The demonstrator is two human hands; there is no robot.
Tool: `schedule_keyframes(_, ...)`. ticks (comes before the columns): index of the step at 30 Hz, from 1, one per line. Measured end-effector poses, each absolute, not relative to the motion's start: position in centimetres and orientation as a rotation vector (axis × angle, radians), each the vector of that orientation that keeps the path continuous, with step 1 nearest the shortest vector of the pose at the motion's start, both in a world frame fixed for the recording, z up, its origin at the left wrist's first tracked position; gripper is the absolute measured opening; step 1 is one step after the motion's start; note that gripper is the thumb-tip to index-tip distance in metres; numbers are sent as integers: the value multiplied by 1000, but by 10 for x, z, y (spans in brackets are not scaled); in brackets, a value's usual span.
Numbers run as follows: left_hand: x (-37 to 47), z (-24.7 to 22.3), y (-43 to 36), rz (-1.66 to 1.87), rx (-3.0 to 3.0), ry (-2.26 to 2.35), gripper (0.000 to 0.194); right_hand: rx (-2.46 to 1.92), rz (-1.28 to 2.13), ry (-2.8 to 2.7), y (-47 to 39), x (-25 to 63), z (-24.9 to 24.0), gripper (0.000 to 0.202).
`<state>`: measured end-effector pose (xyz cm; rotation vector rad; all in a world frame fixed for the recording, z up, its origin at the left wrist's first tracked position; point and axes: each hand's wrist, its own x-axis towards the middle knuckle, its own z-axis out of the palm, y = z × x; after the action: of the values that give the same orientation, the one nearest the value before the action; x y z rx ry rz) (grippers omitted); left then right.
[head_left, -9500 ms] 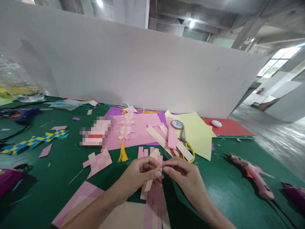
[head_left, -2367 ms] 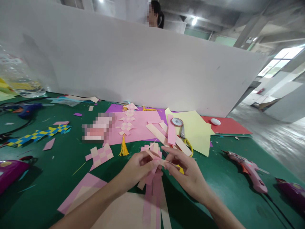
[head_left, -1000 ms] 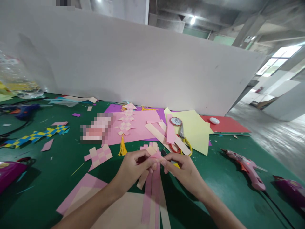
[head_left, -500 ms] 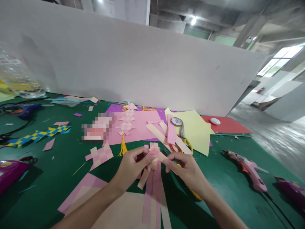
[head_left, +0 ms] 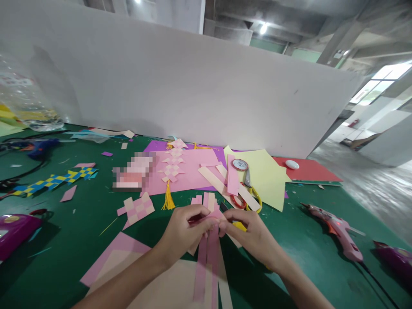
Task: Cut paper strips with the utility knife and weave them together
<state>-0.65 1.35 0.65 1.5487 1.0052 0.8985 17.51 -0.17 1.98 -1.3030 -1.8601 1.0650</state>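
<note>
Pink and cream paper strips cross each other between my hands, their long ends hanging toward me. My left hand is closed on the woven part from the left, thumb on top. From the right, my right hand pinches the strips close to the left fingertips. The fingers hide much of the weave. To the left lies a small woven pink and cream piece. Behind it, a finished woven strip with a yellow tassel rests on pink paper.
Scissors and a round tape measure lie beyond my right hand. A pink glue gun is at right, a blue glue gun at left. Large cream paper sheets lie under my left forearm. A white panel stands behind.
A pink strip now lies folded over the woven part where a cream strip showed before. Both hands have drawn closer together, staying on the strips.
</note>
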Motion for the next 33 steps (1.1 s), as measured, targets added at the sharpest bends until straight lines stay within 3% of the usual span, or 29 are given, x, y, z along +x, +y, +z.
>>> schedule_keyframes(33, -3, 7, 11, 970, 1482, 947, 21, -1231, 1078, -1823, -2, 174, 18, 28)
